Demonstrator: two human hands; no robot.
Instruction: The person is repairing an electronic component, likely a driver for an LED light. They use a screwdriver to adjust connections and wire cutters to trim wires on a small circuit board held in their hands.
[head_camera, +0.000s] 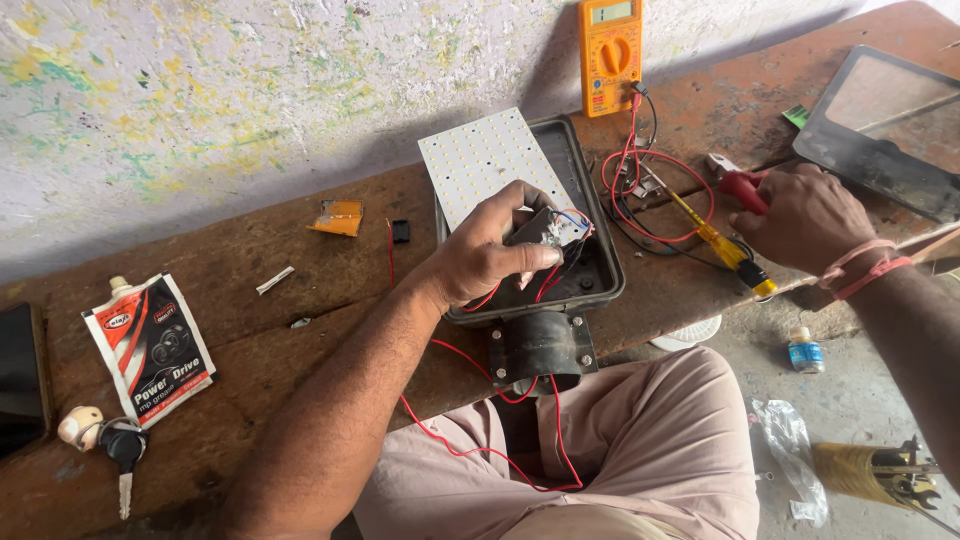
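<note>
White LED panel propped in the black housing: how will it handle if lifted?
The LED panel looks thin and flat, so probably stiff and light. It leans tilted on the housing rim, so a nudge may slide it. Red wires by the left hand could tether it.

The rectangular lamp housing is black; its flat LED panel is white with a regular grid of pale yellow dots. The thin supply wires are red. The handheld multimeter is orange. The screwdriver handle is yellow and black. The worn wooden tabletop is rust-brown. The squeeze pouch is white, red and black.
</note>
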